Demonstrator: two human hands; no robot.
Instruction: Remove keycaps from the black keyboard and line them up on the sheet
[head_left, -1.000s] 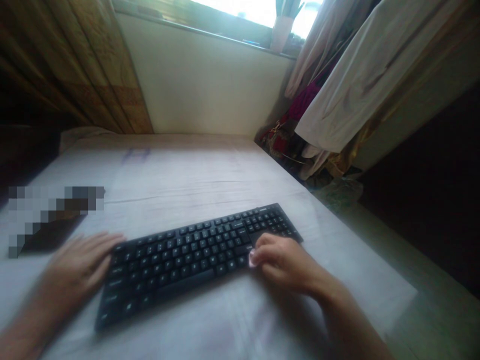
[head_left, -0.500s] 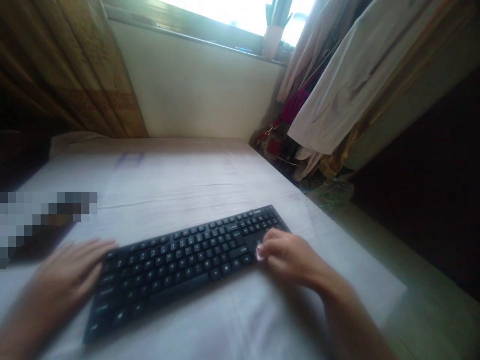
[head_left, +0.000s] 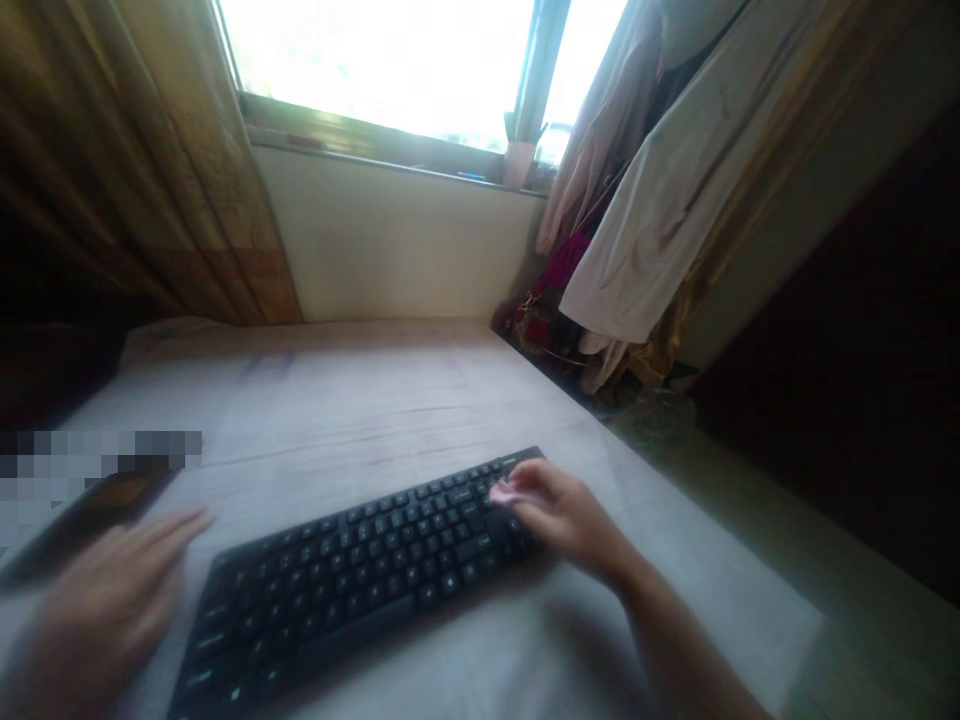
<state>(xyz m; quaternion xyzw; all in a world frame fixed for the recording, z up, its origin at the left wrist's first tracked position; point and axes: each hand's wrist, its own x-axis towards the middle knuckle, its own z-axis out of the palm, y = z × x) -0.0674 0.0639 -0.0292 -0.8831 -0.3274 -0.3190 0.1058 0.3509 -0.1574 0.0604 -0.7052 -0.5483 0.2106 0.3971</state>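
Observation:
A black computer keyboard lies slantwise on a white sheet. Over its right end is my right hand, with thumb and fingers pinched on a small pinkish-white cloth. The cloth is close above the keys; whether it touches them I cannot tell. Beyond the keyboard's left end, my left hand is blurred, with its fingers stretched out and nothing in them. A gap shows between its fingertips and the keyboard's corner.
At the left edge lies a dark flat object, partly pixelated. Clothes hang to the right of the sheet's far corner. A window with a small pot on its sill is behind, and a brown curtain hangs at left.
My left hand has come off the keyboard's left corner. My right hand has shifted a little over the right-hand keys, and more of the cloth shows. The camera has tilted upward.

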